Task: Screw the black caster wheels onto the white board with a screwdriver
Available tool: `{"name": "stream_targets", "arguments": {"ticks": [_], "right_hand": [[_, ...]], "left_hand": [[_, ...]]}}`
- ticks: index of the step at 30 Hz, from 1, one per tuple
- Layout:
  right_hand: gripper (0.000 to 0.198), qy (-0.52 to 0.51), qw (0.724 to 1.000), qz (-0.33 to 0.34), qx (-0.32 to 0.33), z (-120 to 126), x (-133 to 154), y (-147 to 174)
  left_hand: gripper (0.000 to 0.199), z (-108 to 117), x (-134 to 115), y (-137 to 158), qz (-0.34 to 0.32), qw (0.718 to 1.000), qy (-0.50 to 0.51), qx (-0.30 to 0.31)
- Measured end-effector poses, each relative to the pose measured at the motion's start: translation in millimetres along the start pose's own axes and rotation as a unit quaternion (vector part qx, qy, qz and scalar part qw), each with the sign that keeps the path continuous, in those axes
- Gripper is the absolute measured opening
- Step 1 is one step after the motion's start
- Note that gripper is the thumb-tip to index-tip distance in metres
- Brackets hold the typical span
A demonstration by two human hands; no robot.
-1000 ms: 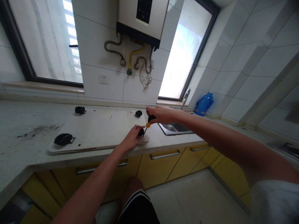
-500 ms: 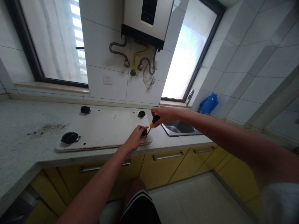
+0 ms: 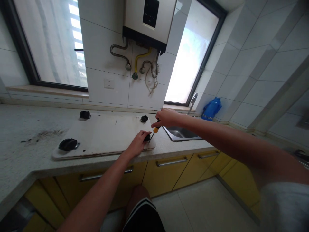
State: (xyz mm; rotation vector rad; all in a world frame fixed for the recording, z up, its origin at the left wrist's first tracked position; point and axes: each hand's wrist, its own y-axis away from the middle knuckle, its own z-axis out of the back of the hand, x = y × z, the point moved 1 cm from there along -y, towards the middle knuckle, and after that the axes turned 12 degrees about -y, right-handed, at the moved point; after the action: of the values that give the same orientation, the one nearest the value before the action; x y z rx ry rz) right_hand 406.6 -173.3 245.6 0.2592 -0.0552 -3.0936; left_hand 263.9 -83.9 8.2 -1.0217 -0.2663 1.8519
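A white board (image 3: 103, 133) lies on the counter with black caster wheels at its corners. My left hand (image 3: 137, 144) is closed around the near right caster (image 3: 147, 138), partly hiding it. In my right hand (image 3: 166, 118) is a screwdriver (image 3: 155, 130) with a yellow and black handle, gripped from above. Its shaft slants down to the left, and the tip meets the base of that caster; the screw there is too small to make out. The far right caster (image 3: 144, 119), far left caster (image 3: 84, 114) and near left caster (image 3: 68, 144) stand on the board.
A steel sink (image 3: 180, 132) with a faucet (image 3: 193, 102) lies right of the board. Beyond it stands a blue object (image 3: 211, 109). Dark debris (image 3: 45, 134) is scattered on the counter (image 3: 16, 154) at left. A water heater (image 3: 147, 24) hangs above.
My right hand has turned on the screwdriver's handle, its fingers now in a different position. The left hand keeps its hold on the caster. The whole view has shifted slightly.
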Motion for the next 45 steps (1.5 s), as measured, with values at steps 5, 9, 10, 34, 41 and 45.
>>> {"name": "stream_targets", "arguments": {"ticks": [5, 9, 10, 34, 41, 45], "right_hand": [[0.052, 0.017, 1.0, -0.009, 0.008, -5.8, 2.9, -2.5], [0.058, 0.012, 0.999, 0.004, 0.051, -4.5, 3.2, -3.2], [0.059, 0.008, 0.998, 0.021, 0.063, -3.3, 3.6, -3.1], [0.057, 0.043, 0.997, 0.022, 0.058, 6.2, 21.6, -7.2], [0.061, 0.04, 0.999, 0.018, 0.024, -5.2, 9.0, -0.5], [0.056, -0.003, 0.998, 0.056, 0.003, 6.5, -3.3, 0.0]], "left_hand": [[0.062, 1.5, -1.9, 0.2, 0.008, 1.0, -0.009, 0.003], [0.062, 1.4, -1.6, 0.2, 0.009, 1.0, -0.004, 0.008], [0.063, 1.4, -1.5, 0.2, 0.009, 1.0, -0.005, 0.007], [0.065, 2.4, -1.4, 0.7, 0.018, 1.0, -0.011, 0.001], [0.065, 3.5, -3.8, 0.2, 0.016, 1.0, -0.001, -0.004], [0.065, 4.1, -3.5, 0.5, 0.023, 1.0, -0.011, -0.003]]}}
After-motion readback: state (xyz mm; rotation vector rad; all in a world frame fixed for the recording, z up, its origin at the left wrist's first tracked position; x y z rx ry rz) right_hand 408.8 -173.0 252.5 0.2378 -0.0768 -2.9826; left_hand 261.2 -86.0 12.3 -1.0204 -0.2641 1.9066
